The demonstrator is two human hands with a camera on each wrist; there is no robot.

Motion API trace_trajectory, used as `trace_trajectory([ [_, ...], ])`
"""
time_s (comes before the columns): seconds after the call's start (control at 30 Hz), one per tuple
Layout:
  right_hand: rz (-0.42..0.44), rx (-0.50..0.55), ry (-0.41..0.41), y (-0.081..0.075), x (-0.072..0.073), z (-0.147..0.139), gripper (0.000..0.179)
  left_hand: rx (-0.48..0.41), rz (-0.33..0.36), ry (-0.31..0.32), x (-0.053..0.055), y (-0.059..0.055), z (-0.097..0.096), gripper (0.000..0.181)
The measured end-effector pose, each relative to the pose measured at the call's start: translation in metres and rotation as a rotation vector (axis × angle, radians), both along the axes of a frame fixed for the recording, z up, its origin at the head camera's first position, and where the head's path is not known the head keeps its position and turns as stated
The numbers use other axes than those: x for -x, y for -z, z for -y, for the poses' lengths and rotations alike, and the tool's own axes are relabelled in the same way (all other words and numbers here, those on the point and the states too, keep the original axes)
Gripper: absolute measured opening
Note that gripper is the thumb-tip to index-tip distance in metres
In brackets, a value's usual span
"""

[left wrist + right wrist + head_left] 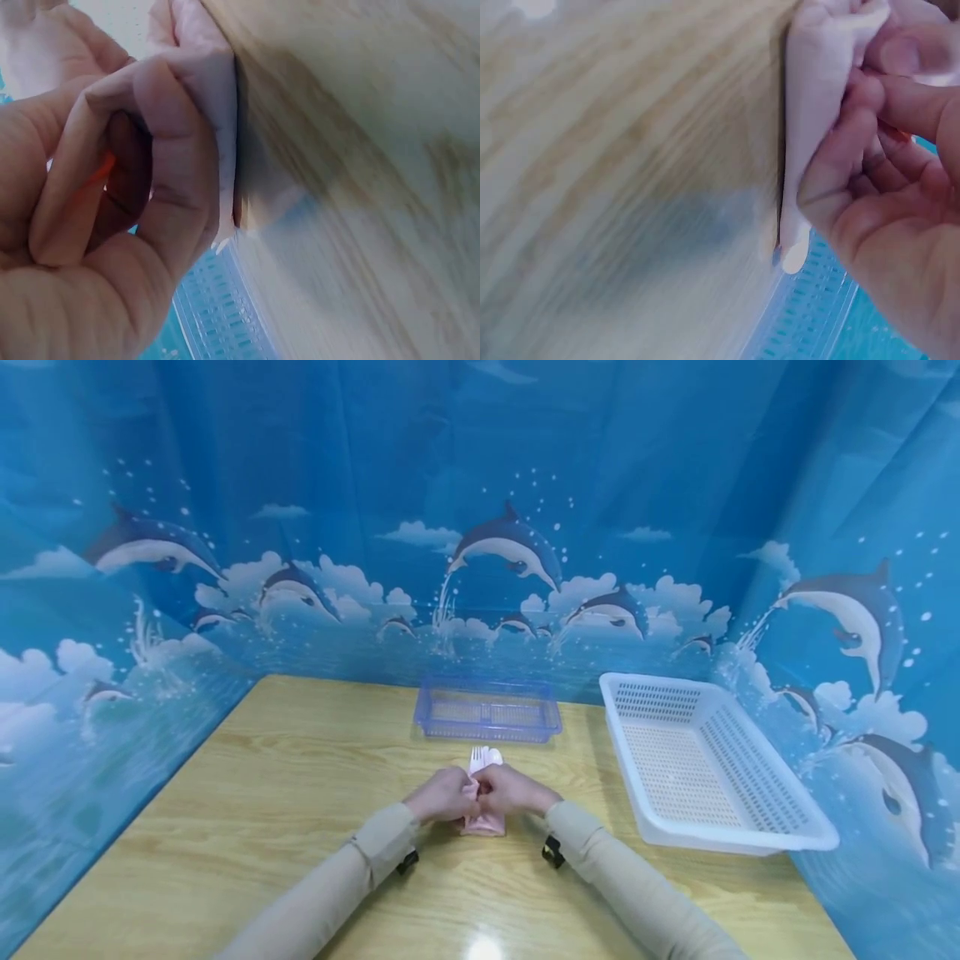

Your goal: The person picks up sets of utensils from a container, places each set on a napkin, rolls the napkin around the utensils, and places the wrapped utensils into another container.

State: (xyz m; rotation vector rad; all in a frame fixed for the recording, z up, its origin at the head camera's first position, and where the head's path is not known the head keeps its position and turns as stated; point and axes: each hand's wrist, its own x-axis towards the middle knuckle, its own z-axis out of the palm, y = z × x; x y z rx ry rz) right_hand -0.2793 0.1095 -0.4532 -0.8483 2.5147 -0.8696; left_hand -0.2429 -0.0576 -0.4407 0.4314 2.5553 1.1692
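On the table, a pink cloth napkin [486, 827] is folded round a white fork [477, 760] and a white spoon [495, 757], their heads sticking out at the far end. My left hand [441, 795] pinches a fold of the napkin between thumb and curled fingers; in the left wrist view the cloth [64, 217] loops up over them. From the other side my right hand [519, 790] pinches the cloth with thumb and index finger, close against the left hand. The right wrist view has the spoon's rounded tip [796, 256] past the napkin's end. The cutlery handles are hidden.
Behind the napkin stands a shallow translucent purple-blue basket [487, 732]. A larger white perforated basket [738, 838] sits at the right edge of the wooden table [285, 777]. A blue dolphin-print curtain [375, 460] hangs round the back and sides.
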Motion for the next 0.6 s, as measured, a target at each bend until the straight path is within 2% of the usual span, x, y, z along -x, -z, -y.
trace_trajectory([
  [0.1,0.035,0.008,0.024,-0.001,0.000,-0.004,0.023,0.028,-0.021,-0.003,0.000,0.002,-0.006,0.015],
  [0.2,0.019,0.018,0.034,-0.002,-0.002,-0.005,0.037,0.059,-0.041,0.014,0.000,0.004,-0.009,0.017],
  [0.27,-0.017,0.017,0.018,-0.003,-0.004,-0.006,0.037,0.075,-0.058,0.031,0.000,0.004,-0.009,0.019],
  [0.37,-0.027,0.032,-0.009,-0.004,-0.005,-0.009,0.032,0.065,-0.065,0.056,-0.001,0.003,-0.009,0.019],
  [0.6,0.149,0.154,0.031,0.000,-0.005,-0.022,0.053,0.033,-0.084,0.180,-0.004,0.003,-0.008,0.024],
])
